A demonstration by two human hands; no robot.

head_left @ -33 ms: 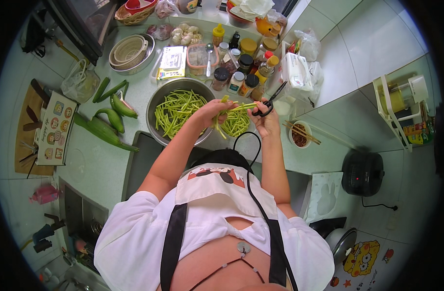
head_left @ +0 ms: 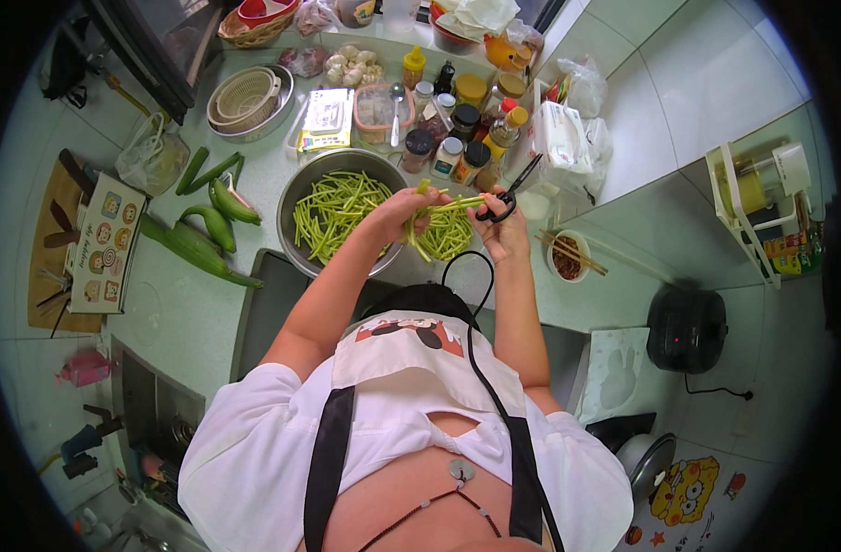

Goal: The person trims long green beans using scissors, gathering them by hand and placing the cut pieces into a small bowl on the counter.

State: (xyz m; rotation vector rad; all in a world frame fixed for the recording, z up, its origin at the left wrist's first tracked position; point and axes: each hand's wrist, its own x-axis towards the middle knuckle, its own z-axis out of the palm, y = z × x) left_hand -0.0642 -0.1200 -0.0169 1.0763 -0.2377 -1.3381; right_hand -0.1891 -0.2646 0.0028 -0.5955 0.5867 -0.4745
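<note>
My left hand (head_left: pixel 400 213) is closed around a small bunch of thin green stalks (head_left: pixel 459 204), perhaps garlic scapes; some ends hang below the fingers. In my right hand (head_left: pixel 503 237) is a pair of black-handled scissors (head_left: pixel 501 208), blades pointing away to the upper right. The fingertips of that hand also meet the right ends of the bunch. Under my left hand and to its left stands a steel bowl (head_left: pixel 290 213) of cut green pieces (head_left: pixel 337 207). More cut pieces (head_left: pixel 451 235) lie right of the bowl, partly hidden by the hands and stalks.
Green, luffa-like vegetables (head_left: pixel 195 247) lie on the left counter. Behind the bowl stand several seasoning jars (head_left: pixel 462 120), a clear tub (head_left: pixel 372 110) with a spoon and a pile of garlic (head_left: pixel 351 66). Chopsticks rest across a small bowl (head_left: pixel 567 256) at right. A sink (head_left: pixel 255 299) lies beneath my forearms.
</note>
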